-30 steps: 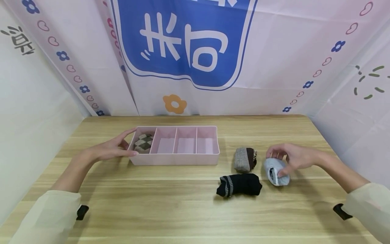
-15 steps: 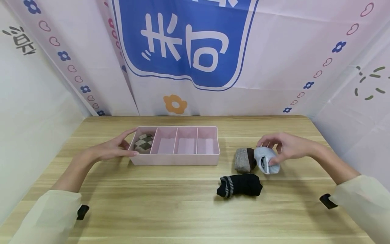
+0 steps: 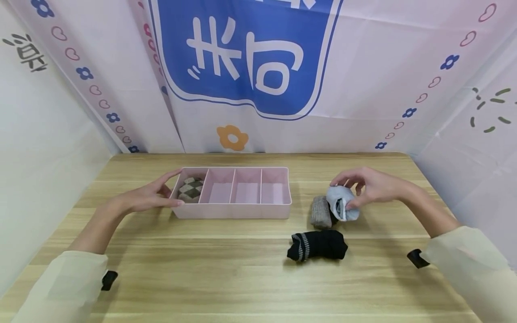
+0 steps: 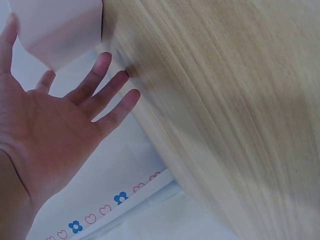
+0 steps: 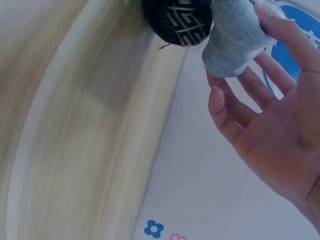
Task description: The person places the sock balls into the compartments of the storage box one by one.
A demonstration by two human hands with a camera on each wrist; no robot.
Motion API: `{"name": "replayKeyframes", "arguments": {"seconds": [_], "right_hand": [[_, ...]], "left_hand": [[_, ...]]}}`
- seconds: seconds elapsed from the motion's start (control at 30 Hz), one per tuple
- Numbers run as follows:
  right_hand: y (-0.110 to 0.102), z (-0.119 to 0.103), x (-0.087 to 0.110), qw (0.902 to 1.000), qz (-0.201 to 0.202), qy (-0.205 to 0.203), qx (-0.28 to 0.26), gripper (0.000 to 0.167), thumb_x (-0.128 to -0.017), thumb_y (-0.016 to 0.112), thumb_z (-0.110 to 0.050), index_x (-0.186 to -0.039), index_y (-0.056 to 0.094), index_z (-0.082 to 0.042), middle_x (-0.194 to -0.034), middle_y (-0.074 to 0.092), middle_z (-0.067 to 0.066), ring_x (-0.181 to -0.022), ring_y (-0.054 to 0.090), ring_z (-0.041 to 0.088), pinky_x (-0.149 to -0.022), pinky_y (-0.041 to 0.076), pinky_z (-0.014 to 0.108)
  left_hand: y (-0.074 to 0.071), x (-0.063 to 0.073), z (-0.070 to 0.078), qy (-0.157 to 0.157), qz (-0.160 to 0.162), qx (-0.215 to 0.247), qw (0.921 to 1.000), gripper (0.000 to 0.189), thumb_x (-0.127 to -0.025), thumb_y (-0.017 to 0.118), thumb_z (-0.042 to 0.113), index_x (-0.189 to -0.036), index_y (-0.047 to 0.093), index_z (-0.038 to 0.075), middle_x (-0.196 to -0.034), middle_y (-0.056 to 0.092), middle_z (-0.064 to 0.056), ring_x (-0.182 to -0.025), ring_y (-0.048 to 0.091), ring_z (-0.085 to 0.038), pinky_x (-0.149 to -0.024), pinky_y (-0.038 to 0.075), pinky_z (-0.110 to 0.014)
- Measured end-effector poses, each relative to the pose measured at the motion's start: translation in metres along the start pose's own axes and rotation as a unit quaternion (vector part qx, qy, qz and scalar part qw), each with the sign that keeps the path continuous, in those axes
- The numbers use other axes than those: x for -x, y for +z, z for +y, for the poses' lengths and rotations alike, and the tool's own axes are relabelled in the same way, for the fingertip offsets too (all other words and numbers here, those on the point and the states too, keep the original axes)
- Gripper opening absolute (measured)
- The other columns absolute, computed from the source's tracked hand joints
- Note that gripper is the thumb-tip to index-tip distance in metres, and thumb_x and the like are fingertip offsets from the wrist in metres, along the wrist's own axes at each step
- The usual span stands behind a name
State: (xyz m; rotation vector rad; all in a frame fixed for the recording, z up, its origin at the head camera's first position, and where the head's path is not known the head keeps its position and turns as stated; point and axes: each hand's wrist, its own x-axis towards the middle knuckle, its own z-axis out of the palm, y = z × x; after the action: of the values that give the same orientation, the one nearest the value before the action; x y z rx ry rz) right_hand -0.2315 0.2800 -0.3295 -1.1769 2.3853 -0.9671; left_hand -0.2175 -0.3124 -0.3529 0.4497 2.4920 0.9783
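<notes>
My right hand (image 3: 373,185) pinches a light grey-blue rolled pair of socks (image 3: 334,196) between thumb and fingers. In the right wrist view the bundle (image 5: 231,42) sits at the fingertips, close to a dark sock roll (image 5: 180,22) with white markings. The held bundle overlaps a grey-and-brown sock roll (image 3: 321,213), hiding part of its dark end. In front lies a black sock roll (image 3: 325,245) with grey stripes. My left hand (image 3: 149,195) touches the left end of a pink divided box (image 3: 232,211), thumb at the front rim and index finger at the back corner; the other fingers are extended.
An argyle-patterned sock roll (image 3: 190,190) lies in the box's leftmost compartment; the other compartments hold nothing. The wooden table (image 3: 226,278) ends at a printed cloth backdrop (image 3: 351,89), with white cloth along both sides.
My right hand has moved left and slightly back with the light grey-blue socks, which now overlap the grey-and-brown roll. The left hand and box stay in place.
</notes>
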Motion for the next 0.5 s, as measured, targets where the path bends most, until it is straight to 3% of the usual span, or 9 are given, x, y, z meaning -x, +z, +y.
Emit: {"name": "replayKeyframes", "arguments": {"seconds": [0.5], "right_hand": [[-0.002, -0.006, -0.033, 0.9991, 0.038, 0.017, -0.008, 0.058, -0.082, 0.087, -0.012, -0.134, 0.066, 0.001, -0.122, 0.072, 0.013, -0.095, 0.072, 0.025, -0.072, 0.055, 0.033]], "left_hand": [[-0.001, -0.001, -0.001, -0.01, -0.006, 0.004, 0.9999, 0.104, -0.094, 0.073, 0.034, -0.167, 0.002, 0.012, -0.119, 0.06, -0.019, -0.109, 0.057, -0.028, -0.088, 0.046, -0.04]]}}
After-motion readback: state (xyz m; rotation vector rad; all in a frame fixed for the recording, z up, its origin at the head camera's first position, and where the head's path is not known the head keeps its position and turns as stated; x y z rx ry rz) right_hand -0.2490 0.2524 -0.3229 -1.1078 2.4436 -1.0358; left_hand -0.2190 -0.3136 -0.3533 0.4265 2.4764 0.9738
